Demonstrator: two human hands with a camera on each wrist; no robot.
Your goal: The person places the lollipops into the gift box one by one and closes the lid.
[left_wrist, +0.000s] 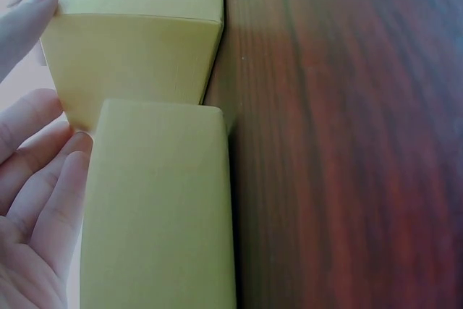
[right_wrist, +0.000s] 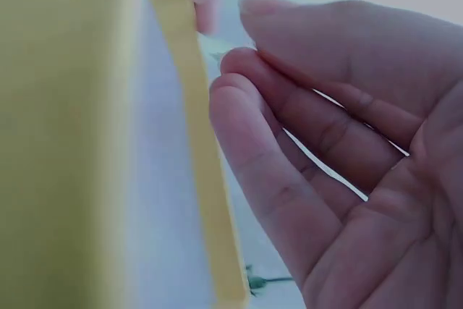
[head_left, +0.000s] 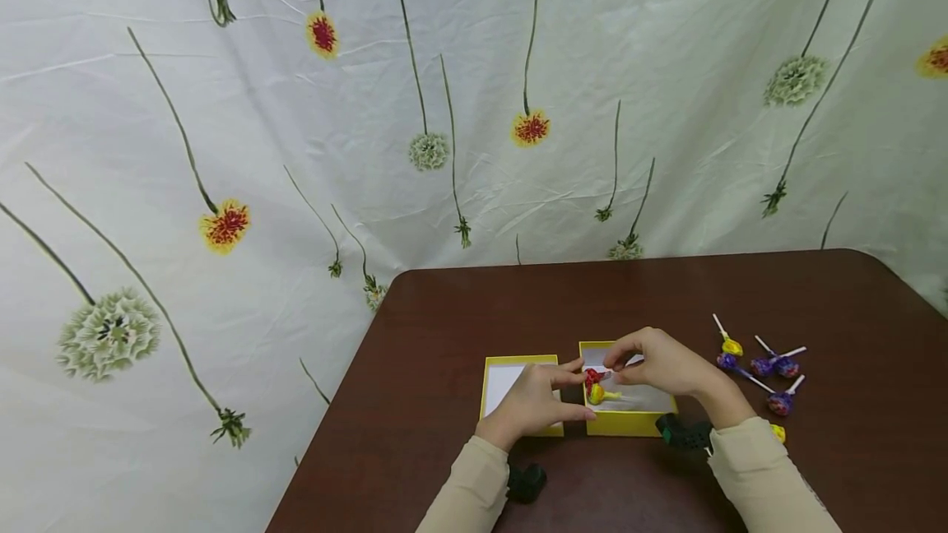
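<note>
A yellow box [head_left: 625, 424] with a pale lining stands open on the table. Inside, at its left end, lie a red-wrapped lollipop [head_left: 590, 380] and a yellow-wrapped lollipop [head_left: 597, 393]. My left hand [head_left: 535, 400] grips the box's left end, thumb at the near corner and fingers farther along the rim. Over the box is my right hand [head_left: 659, 364], its fingertips close to the red lollipop's stick. In the right wrist view, a gap shows between thumb [right_wrist: 304, 23] and bent fingers, with nothing seen in it. The box wall hides part of its inside there.
Left of the box lies a yellow-edged lid [head_left: 502, 377], partly behind my left hand. Several purple and yellow lollipops [head_left: 785, 368] are scattered on the brown table [head_left: 459, 311] at the right. Another yellow wrapper [head_left: 778, 433] shows beside my right sleeve. A flower-patterned cloth [head_left: 474, 89] hangs behind.
</note>
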